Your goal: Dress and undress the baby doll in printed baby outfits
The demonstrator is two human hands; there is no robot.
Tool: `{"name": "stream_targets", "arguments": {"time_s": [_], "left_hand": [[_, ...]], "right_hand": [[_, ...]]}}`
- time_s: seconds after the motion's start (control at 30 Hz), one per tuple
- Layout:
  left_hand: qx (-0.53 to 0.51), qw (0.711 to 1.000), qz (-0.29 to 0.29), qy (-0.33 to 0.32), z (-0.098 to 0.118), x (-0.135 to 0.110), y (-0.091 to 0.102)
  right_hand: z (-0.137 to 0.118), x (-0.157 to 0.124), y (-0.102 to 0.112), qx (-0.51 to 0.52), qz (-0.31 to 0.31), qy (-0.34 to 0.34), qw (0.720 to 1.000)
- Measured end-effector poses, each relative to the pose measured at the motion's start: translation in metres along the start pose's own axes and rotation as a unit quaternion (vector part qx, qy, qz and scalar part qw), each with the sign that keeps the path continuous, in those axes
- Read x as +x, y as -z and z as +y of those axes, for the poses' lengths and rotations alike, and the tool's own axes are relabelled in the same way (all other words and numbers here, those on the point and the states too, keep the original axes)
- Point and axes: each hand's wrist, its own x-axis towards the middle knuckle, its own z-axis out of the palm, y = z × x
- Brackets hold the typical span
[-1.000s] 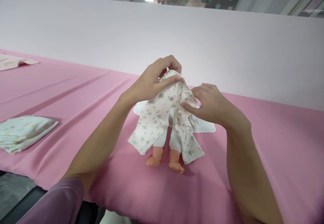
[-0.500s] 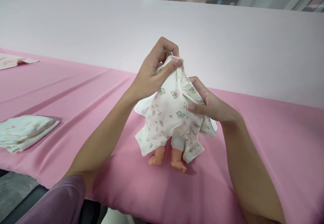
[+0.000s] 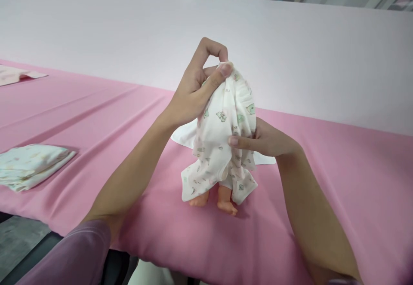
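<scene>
A white baby garment (image 3: 213, 143) printed with small green and pink figures hangs over a baby doll (image 3: 226, 201). Only the doll's feet and lower legs show; the cloth hides its head and body. My left hand (image 3: 206, 81) pinches the top edge of the garment between thumb and fingers. Lower on the right side, my right hand (image 3: 266, 139) is closed on the garment, its thumb across the front and its fingers behind the cloth, out of sight. Part of a white cloth (image 3: 185, 134) sticks out behind the doll on both sides.
A folded, printed cloth (image 3: 35, 162) lies to the left on the pink table cover (image 3: 135, 229). Farther back at the left edge is a pale pink cloth (image 3: 16, 75). A white partition (image 3: 309, 65) rises behind the table.
My right hand has shifted slightly left and down, drawing the garment's right side inward. The garment is gathered narrower now. My left hand keeps its pinch at the top.
</scene>
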Motion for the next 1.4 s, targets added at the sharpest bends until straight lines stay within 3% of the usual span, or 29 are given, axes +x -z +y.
{"name": "stream_targets", "arguments": {"time_s": [0.13, 0.23, 0.4, 0.5, 0.57, 0.63, 0.73, 0.8, 0.87, 0.93, 1.07, 1.13, 1.2, 1.27, 1.4], "left_hand": [[0.020, 0.999, -0.027, -0.007, 0.003, -0.001, -0.001], [0.020, 0.998, -0.059, -0.011, 0.004, -0.001, 0.000], [-0.020, 0.990, -0.137, -0.025, 0.002, 0.003, 0.013], [-0.030, 0.976, -0.212, -0.028, 0.003, 0.004, 0.021], [-0.037, 0.976, -0.215, -0.021, 0.005, 0.004, 0.022], [-0.046, 0.982, -0.180, -0.017, 0.007, 0.004, 0.021], [-0.049, 0.990, -0.133, -0.017, 0.009, 0.004, 0.016], [-0.050, 0.989, -0.138, -0.022, 0.010, 0.004, 0.012], [-0.056, 0.985, -0.163, -0.027, 0.010, 0.004, 0.010], [-0.062, 0.978, -0.199, -0.027, 0.008, 0.004, 0.011], [-0.070, 0.956, -0.286, -0.014, 0.000, 0.002, 0.021], [-0.071, 0.953, -0.294, -0.012, -0.003, 0.002, 0.025], [-0.076, 0.959, -0.271, -0.021, -0.004, 0.002, 0.026], [-0.078, 0.966, -0.243, -0.036, -0.003, 0.004, 0.023], [-0.065, 0.970, -0.228, -0.060, 0.001, 0.006, 0.013]], "right_hand": [[0.000, 0.008, -0.011, -0.018, -0.069, -0.047, 0.996], [-0.001, 0.006, -0.010, -0.044, -0.065, -0.076, 0.994], [-0.008, -0.010, 0.007, -0.024, 0.096, 0.001, 0.995], [-0.011, -0.018, 0.014, 0.002, 0.192, 0.000, 0.981], [-0.013, -0.019, 0.015, 0.014, 0.214, -0.005, 0.977], [-0.015, -0.018, 0.013, 0.012, 0.183, -0.021, 0.983], [-0.019, -0.014, 0.010, 0.004, 0.036, -0.053, 0.998], [-0.021, -0.012, 0.009, -0.004, -0.069, -0.066, 0.995], [-0.021, -0.013, 0.010, -0.015, -0.120, -0.073, 0.990], [-0.020, -0.015, 0.012, -0.021, -0.100, -0.059, 0.993], [-0.016, -0.020, 0.016, -0.012, 0.073, -0.011, 0.997], [-0.015, -0.020, 0.017, -0.012, 0.119, -0.023, 0.992], [-0.014, -0.020, 0.016, -0.023, 0.079, -0.049, 0.995], [-0.015, -0.019, 0.016, -0.023, -0.001, -0.058, 0.998], [-0.017, -0.018, 0.018, 0.012, -0.131, -0.011, 0.991]]}}
